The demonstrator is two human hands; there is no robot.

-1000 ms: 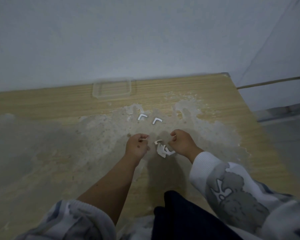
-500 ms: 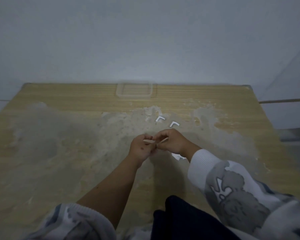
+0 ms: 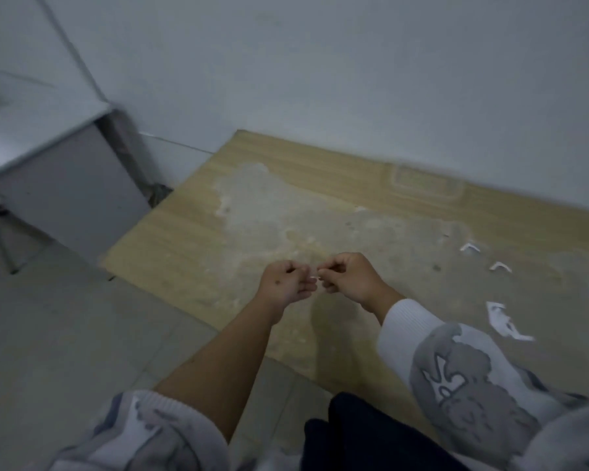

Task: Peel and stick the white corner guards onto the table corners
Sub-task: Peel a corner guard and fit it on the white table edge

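Over wood table (image 3: 191, 239): hands pinch guard (image 3: 313, 276) (small, white).

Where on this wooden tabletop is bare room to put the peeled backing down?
Bare: the wooden tabletop left of the left hand, toward its far-left corner. Crowded: right of the right hand, with two white corner guards and torn white backing.

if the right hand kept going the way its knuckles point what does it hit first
Almost at once the left hand: the right hand points left toward it, a small white corner guard pinched between them. Depth is unclear.
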